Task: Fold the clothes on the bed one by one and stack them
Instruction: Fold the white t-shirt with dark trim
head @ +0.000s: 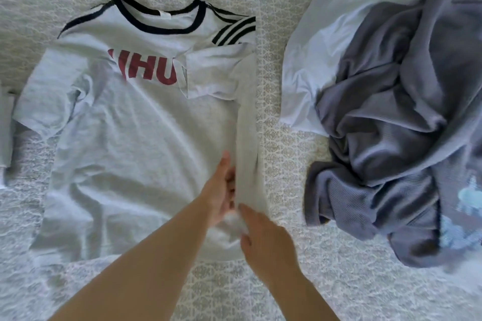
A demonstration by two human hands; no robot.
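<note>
Our hands, left (221,190) and right (263,240), pinch the folded right edge of the T-shirt (135,138), which lies lengthwise ahead of us; its unfolded side lies leftward.

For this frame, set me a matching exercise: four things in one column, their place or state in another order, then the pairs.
Things:
1. white T-shirt with red lettering
2. crumpled grey-purple garment
3. left hand
4. plain white garment

States:
A. partly under the grey-purple one
B. flat, right side folded in
C. heaped at the right
D. on the folded edge

Pairs: 1-B, 2-C, 3-D, 4-A
</note>
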